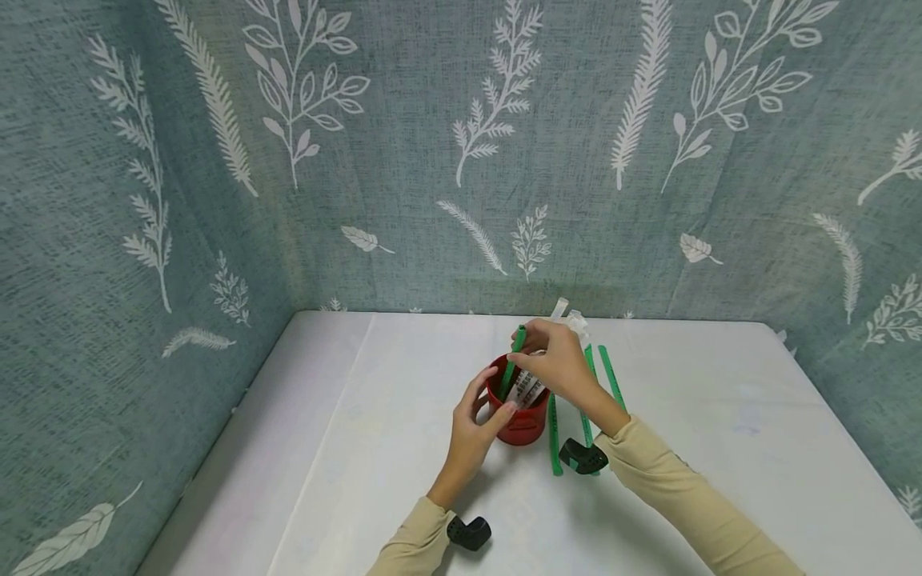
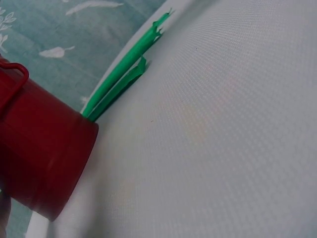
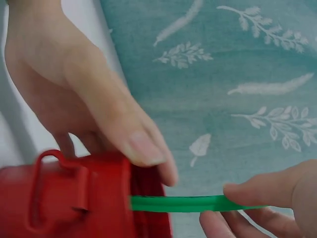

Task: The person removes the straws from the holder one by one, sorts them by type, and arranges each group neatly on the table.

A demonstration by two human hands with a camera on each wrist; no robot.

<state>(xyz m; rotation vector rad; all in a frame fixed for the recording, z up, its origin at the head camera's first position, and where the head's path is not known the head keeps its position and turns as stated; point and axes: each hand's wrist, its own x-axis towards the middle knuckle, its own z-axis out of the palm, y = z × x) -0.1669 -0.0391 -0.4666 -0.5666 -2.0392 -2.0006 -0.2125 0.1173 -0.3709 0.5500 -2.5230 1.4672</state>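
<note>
A red cup (image 1: 520, 416) stands on the white table (image 1: 360, 448); it also fills the left of the left wrist view (image 2: 39, 158) and the bottom of the right wrist view (image 3: 64, 198). My left hand (image 1: 477, 420) grips the cup's rim and side. My right hand (image 1: 555, 360) pinches a green strip (image 1: 513, 362) that leans into the cup, seen close up as a green strip (image 3: 183, 203) entering the rim. A white printed packet (image 1: 524, 390) sticks out of the cup.
Several more green strips (image 1: 553, 436) lie on the table right of the cup, also seen behind it (image 2: 124, 79). A clear wrapper (image 1: 572, 318) lies behind them. Teal leaf-patterned cloth walls (image 1: 432, 160) enclose the table on three sides.
</note>
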